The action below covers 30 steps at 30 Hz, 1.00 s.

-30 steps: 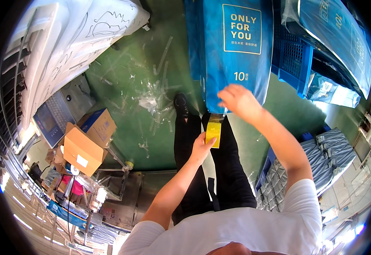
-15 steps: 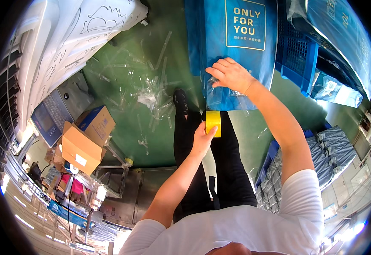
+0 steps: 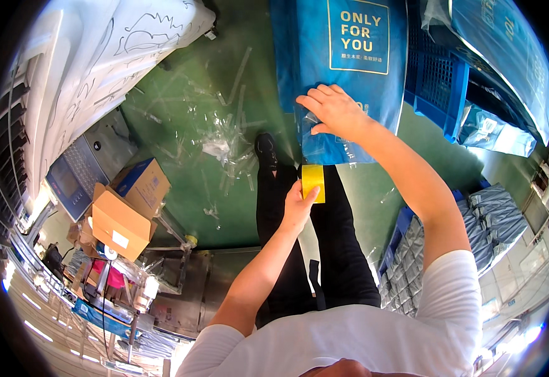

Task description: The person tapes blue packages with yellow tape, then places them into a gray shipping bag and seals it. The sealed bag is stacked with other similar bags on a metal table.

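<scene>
Yellow and compact, a roll of tape (image 3: 312, 183) sits in the person's left hand (image 3: 298, 204), just below the near end of a large blue package (image 3: 381, 94). The left hand grasps the roll firmly, thumb pressed on its face, in front of the person's dark trousers (image 3: 346, 251). The right hand (image 3: 337, 114) lies palm down on the package near its lower left corner, fingers loosely spread and thumb held apart from them. Shiny clear film (image 3: 311, 129) shows beside that thumb; whether it is tape or wrapping, I cannot tell.

The package is glossy, with gold print inside a gold-lined square. To its right stands a blue plastic crate (image 3: 441, 94), and beyond the crate is another blue package (image 3: 507, 56). Scraps of clear film (image 3: 218, 147) litter the green floor (image 3: 192, 207) to the left, near a black shoe (image 3: 265, 151). Farther left, an open cardboard box (image 3: 122, 220) rests near a metal frame.
</scene>
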Tool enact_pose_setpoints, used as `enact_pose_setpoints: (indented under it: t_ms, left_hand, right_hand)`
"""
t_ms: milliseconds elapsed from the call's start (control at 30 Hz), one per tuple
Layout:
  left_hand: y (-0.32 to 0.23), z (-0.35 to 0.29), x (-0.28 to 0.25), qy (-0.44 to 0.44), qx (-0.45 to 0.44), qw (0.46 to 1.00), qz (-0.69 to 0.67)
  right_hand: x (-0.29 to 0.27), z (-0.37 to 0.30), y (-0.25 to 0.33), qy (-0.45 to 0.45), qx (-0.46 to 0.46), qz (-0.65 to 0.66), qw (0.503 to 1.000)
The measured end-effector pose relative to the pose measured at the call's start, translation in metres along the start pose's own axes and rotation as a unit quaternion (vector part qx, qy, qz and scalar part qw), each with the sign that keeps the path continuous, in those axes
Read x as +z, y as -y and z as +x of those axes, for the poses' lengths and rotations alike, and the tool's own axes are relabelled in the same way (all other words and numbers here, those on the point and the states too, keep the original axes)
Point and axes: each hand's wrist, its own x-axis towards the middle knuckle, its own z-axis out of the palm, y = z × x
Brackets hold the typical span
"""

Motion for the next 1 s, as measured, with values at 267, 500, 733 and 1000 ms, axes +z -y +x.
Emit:
enact_pose_setpoints:
  t_ms: [267, 500, 733, 1000]
  left_hand:
    - [-0.003, -0.001, -0.009, 0.015, -0.007, 1.0, 0.004]
    - [0.01, -0.027, -0.012, 0.057, 0.024, 0.998, -0.022]
    - [0.025, -0.029, -0.018, 0.092, 0.04, 0.99, 0.1]
    - [0.01, -0.051, 0.007, 0.144, 0.009, 0.988, 0.061]
  right_hand:
    - [0.02, -0.037, 0.019, -0.094, -0.021, -0.006, 0.995]
    - [-0.001, -0.114, 0.088, -0.037, -0.074, 0.102, 0.991]
    - [-0.034, -0.111, 0.123, 0.005, -0.148, 0.164, 0.975]
    - [-0.023, -0.066, 0.021, -0.035, 0.07, 0.159, 0.984]
